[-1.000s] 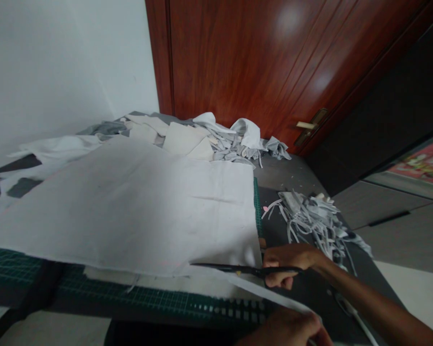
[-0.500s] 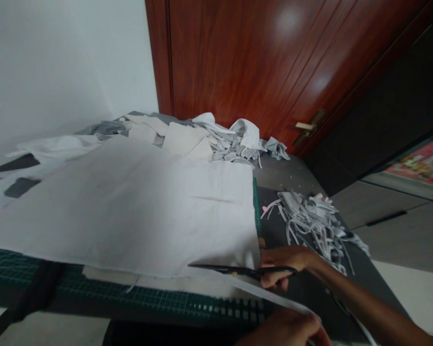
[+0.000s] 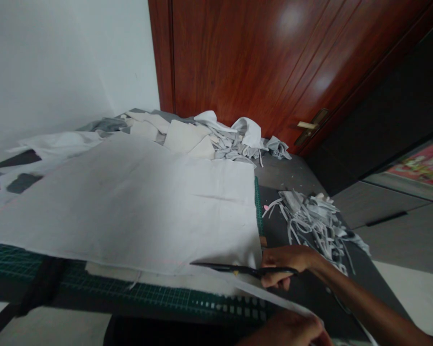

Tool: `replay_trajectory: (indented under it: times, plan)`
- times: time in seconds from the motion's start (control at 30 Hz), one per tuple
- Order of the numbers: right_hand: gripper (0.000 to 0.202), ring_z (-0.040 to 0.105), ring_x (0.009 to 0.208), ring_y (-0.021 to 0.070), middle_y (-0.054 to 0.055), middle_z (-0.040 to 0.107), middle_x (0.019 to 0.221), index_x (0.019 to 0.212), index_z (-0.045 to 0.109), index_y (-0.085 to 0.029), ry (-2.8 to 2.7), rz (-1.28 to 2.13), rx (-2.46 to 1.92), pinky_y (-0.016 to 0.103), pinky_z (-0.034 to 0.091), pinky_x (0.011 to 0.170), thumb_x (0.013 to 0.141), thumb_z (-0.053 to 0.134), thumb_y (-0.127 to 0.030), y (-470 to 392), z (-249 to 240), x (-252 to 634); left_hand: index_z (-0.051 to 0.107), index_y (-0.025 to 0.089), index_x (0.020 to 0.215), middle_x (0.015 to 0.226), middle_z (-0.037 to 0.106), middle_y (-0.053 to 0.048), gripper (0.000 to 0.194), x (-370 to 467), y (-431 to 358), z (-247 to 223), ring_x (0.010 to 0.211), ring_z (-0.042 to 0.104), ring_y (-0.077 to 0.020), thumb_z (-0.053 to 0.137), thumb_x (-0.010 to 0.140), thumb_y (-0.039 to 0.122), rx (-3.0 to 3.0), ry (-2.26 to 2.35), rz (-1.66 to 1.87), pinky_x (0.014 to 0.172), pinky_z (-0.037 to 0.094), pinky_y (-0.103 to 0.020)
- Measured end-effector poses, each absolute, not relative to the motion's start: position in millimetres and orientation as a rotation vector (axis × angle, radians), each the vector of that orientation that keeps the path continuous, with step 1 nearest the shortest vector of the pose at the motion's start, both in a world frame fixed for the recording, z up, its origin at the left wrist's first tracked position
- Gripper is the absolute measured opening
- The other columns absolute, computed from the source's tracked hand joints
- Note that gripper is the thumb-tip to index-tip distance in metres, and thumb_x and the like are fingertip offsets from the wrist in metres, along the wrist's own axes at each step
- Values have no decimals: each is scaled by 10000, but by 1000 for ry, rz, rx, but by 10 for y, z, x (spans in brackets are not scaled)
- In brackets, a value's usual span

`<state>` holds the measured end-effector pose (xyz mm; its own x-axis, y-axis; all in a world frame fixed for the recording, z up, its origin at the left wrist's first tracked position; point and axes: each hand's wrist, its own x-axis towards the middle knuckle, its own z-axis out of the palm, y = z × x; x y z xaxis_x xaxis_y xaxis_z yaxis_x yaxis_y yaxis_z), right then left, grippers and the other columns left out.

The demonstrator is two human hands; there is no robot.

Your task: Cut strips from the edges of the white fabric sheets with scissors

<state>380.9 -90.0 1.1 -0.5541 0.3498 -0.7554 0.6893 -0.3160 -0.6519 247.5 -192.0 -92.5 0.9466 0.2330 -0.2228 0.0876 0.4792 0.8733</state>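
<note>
A large white cloth (image 3: 140,206) lies flat over a green cutting mat (image 3: 159,294). My right hand (image 3: 283,266) is closed round the handles of black scissors (image 3: 220,265), whose blades lie along the cloth's near edge and point left. From the blades a narrow white strip (image 3: 274,299) runs toward the lower right. My left hand (image 3: 292,329), at the bottom edge of the view, is closed on that strip. Beneath the near edge of the cloth, a beige fabric piece (image 3: 159,280) sticks out onto the mat.
Fabric scraps (image 3: 191,137) are heaped along the back of the dark table (image 3: 274,170). Thin cut strips (image 3: 317,221) form a pile at the right. Behind stand a brown door (image 3: 231,62) and a white wall (image 3: 75,62).
The view has shifted slightly. Both hands, the scissors and the cloth keep almost the same positions relative to one another.
</note>
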Motion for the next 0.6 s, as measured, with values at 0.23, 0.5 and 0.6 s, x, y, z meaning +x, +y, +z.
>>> replay_trajectory:
  times: [0.23,0.5,0.6]
  plan:
    - [607,552,514,44,-39,568,655,693,594,-142,1650,-1976,1355,141,486,489,717,735,-731,-917,-11,3810,698,218,727,755,627,-60,577,2469,-1925,-937,700,551,-182,415,925,679,1113,301,130,769,480,-333]
    - [611,535,494,52,-41,543,613,670,567,-149,1671,-1943,1344,152,467,465,718,711,-741,-941,-22,3807,677,186,744,725,605,-48,567,2450,-1942,-890,657,528,-163,402,932,645,1070,307,93,751,490,-323]
    - [585,530,489,52,-36,555,636,684,581,-145,1700,-1907,1347,167,479,480,739,708,-714,-954,-3,3802,643,164,742,742,603,-43,544,2418,-1893,-806,653,525,-142,391,949,598,1053,310,102,744,485,-308]
